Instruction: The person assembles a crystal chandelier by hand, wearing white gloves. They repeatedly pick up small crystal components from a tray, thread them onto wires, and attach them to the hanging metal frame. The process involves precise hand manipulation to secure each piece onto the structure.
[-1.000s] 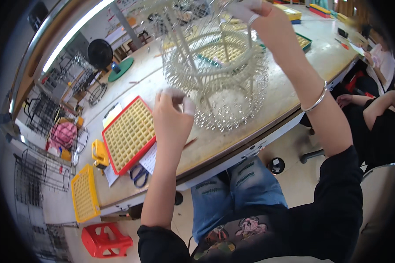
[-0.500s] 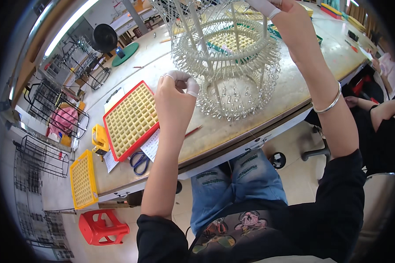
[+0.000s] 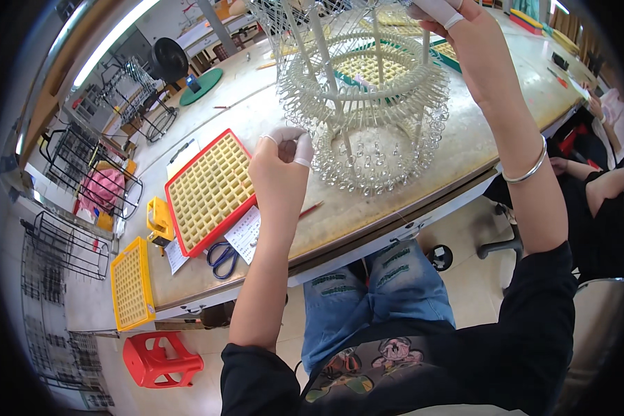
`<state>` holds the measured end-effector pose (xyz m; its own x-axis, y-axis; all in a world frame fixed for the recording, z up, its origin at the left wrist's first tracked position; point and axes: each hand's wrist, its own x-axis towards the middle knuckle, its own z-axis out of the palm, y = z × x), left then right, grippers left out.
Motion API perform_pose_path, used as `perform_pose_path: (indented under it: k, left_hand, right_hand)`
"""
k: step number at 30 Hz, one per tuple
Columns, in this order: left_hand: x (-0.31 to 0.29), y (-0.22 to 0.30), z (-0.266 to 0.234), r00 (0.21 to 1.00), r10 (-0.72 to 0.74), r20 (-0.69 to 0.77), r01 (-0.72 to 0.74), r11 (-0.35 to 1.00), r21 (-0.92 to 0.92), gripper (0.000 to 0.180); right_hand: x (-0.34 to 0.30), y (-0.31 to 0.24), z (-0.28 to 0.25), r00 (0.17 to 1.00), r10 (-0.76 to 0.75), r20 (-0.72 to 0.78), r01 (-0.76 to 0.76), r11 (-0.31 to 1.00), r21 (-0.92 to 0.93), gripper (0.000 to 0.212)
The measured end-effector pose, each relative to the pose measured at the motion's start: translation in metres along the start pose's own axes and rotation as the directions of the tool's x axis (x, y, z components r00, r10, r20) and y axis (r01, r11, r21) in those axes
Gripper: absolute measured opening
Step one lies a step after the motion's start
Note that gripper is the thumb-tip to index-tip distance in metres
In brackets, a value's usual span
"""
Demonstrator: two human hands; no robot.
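A tall whitish ring-tiered rack (image 3: 364,104) stands on the table in front of me. Its rings carry many small clear and silvery wire hooks or loops, and its top runs out of view. By the rack's left side is my left hand (image 3: 282,161), with pale finger covers and the fingertips pressed in a pinch; anything between them is too small to make out. My right hand (image 3: 461,35), also with pale finger covers, is raised at the rack's upper right. Its fingers are bent together against the wirework, and what they grip is hidden.
A red tray (image 3: 211,191) with a yellow grid lies left of the rack, near dark-handled scissors (image 3: 222,259), a yellow tape measure (image 3: 159,220) and a paper slip (image 3: 244,236). A yellow tray (image 3: 132,284) sits at the table's left edge. Another person (image 3: 607,187) sits at right.
My left hand has come down a little beside the rack, still pinched. My right hand stays high at the rack, its fingers slightly shifted. The whole view has moved slightly.
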<state>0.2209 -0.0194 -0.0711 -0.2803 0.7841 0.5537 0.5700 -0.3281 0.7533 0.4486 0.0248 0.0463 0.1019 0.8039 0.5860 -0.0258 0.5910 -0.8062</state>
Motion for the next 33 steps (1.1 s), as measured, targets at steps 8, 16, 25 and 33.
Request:
perform_pose_path:
  k: [8,16,25,33]
  left_hand:
    - [-0.008,0.032,-0.005,0.964,0.254,0.080,-0.230,0.945,-0.235,0.016]
    - [0.000,0.103,0.049,0.858,0.319,0.402,-0.020,0.804,-0.594,0.046]
    - [0.017,0.133,0.104,0.794,0.224,0.565,0.376,0.549,-0.746,0.048]
    - [0.009,0.117,0.064,0.851,0.135,0.508,0.259,0.733,-0.629,0.019]
  right_hand:
    - [-0.038,0.005,-0.022,0.988,0.010,0.153,-0.026,0.995,0.101,0.026]
    - [-0.047,-0.019,-0.049,0.954,0.150,0.260,-0.240,0.901,0.360,0.022]
    - [-0.041,-0.020,-0.070,0.960,0.092,0.263,-0.226,0.811,0.540,0.026]
    - [-0.034,-0.006,-0.072,0.966,0.106,0.238,-0.211,0.853,0.478,0.026]
